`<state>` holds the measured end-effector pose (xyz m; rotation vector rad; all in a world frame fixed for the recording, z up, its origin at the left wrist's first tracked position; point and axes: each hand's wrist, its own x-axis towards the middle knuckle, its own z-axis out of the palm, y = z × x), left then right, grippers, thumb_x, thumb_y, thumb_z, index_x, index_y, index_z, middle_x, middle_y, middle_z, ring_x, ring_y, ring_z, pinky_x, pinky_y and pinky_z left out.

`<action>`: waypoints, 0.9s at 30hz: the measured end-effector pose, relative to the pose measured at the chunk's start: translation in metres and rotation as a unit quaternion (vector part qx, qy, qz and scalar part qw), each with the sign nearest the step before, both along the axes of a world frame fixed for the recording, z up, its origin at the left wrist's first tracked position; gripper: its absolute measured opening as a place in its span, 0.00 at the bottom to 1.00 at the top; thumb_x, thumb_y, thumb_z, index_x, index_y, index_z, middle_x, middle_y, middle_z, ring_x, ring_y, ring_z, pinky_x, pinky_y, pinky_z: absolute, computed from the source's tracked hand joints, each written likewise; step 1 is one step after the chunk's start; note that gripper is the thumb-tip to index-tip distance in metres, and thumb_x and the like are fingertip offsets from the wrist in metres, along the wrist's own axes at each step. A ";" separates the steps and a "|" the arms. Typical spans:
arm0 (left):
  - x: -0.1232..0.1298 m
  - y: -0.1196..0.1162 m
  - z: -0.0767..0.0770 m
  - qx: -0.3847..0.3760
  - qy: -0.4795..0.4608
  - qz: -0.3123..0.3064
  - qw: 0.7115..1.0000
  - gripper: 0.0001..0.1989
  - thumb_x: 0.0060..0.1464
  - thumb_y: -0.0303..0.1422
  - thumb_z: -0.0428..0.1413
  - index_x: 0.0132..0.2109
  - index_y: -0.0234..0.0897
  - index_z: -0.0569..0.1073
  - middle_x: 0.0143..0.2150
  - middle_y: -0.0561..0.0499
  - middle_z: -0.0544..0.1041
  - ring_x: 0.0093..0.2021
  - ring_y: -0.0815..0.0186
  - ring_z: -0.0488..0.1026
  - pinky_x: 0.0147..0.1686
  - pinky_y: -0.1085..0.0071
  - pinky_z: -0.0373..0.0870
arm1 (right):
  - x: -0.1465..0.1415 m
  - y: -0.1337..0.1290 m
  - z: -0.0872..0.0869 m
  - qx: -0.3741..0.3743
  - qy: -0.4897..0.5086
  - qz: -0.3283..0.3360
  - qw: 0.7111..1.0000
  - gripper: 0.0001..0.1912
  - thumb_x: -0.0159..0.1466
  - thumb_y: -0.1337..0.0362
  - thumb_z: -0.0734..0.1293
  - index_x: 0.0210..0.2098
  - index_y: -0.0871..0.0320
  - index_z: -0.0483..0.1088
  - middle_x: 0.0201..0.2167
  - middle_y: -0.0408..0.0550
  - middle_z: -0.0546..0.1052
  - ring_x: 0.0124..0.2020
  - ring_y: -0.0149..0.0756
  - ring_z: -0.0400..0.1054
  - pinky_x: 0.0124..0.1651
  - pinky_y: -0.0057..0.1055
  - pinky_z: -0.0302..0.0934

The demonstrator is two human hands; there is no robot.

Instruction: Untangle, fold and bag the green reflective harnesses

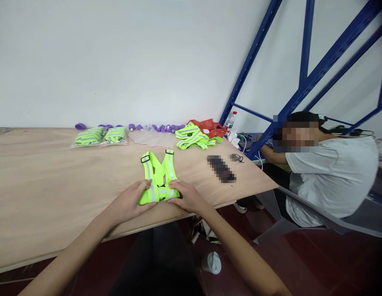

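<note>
A neon yellow reflective vest (160, 172) with silver stripes lies on the wooden table (70, 189) near its front edge. Its lower part is folded into a bundle, and two straps with black buckles stretch away from me. My left hand (137, 201) grips the bundle's left side, thumb on top of the strap. On the right side, my right hand (186, 197) holds it the same way, with the fingertips partly hidden by the fabric.
Bagged folded vests (89, 136) lie at the back left, beside several purple rolls (161, 128). Another loose vest (192, 137) and a red bag (211, 126) lie back right. A blurred dark object (222, 168) is on the right. A seated person (329, 176) is beyond a blue frame (265, 127).
</note>
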<state>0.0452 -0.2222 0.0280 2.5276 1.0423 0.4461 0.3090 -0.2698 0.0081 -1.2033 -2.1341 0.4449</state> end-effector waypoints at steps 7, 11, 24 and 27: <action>0.000 0.002 -0.002 0.021 0.002 -0.003 1.000 0.32 0.59 0.52 0.53 0.62 0.37 0.64 0.63 0.38 0.71 0.60 0.49 0.71 0.55 0.57 0.69 | 0.000 0.004 0.000 0.019 0.012 0.001 1.000 0.22 0.58 0.58 0.77 0.49 0.57 0.74 0.50 0.53 0.78 0.59 0.45 0.67 0.62 0.43 0.62; 0.000 0.003 -0.007 0.042 -0.013 -0.007 0.999 0.30 0.60 0.52 0.52 0.62 0.38 0.65 0.62 0.39 0.72 0.59 0.49 0.71 0.55 0.56 0.70 | 0.000 0.004 -0.004 0.016 0.014 -0.017 1.000 0.23 0.57 0.56 0.77 0.49 0.55 0.74 0.54 0.55 0.76 0.63 0.46 0.63 0.64 0.46 0.60; -0.002 0.007 -0.019 0.058 -0.016 0.003 0.998 0.34 0.58 0.54 0.53 0.63 0.38 0.65 0.62 0.40 0.72 0.61 0.47 0.70 0.57 0.55 0.69 | -0.001 -0.001 0.002 -0.011 -0.008 -0.038 0.999 0.23 0.58 0.54 0.75 0.51 0.54 0.73 0.62 0.56 0.70 0.64 0.45 0.63 0.64 0.44 0.61; -0.002 0.007 -0.019 0.057 -0.011 0.010 0.998 0.34 0.58 0.55 0.53 0.63 0.37 0.65 0.62 0.39 0.72 0.61 0.47 0.70 0.57 0.55 0.68 | -0.001 -0.001 0.002 -0.012 -0.011 -0.034 0.999 0.23 0.59 0.53 0.75 0.51 0.54 0.73 0.60 0.56 0.72 0.64 0.45 0.64 0.64 0.45 0.60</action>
